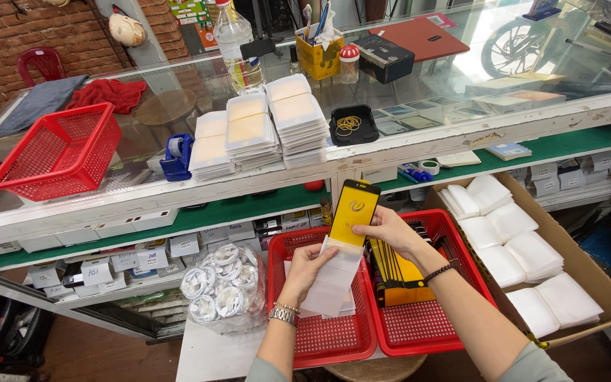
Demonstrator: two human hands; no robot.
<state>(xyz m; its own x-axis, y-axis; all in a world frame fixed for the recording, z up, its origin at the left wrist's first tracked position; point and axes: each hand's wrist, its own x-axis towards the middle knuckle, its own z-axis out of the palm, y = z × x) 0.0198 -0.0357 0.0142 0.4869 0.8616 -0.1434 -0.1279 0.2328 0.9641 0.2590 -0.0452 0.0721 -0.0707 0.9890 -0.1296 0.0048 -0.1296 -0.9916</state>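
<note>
My left hand (307, 267) holds a clear plastic sleeve (334, 279) above a red basket (319, 339). My right hand (389, 230) grips a yellow and black phone-shaped screen protector (353, 211), its lower end set in the sleeve's mouth. A second red basket (426, 325) on the right holds a row of the same yellow and black protectors (394, 272). More clear sleeves lie in the left basket under my left hand.
A cardboard box (574, 262) with white packets stands at the right. A bag of round white items (222, 286) lies at the left. On the glass counter are stacks of packets (263, 127), a red basket (58, 152), a tape dispenser (177, 157) and a bottle (238, 46).
</note>
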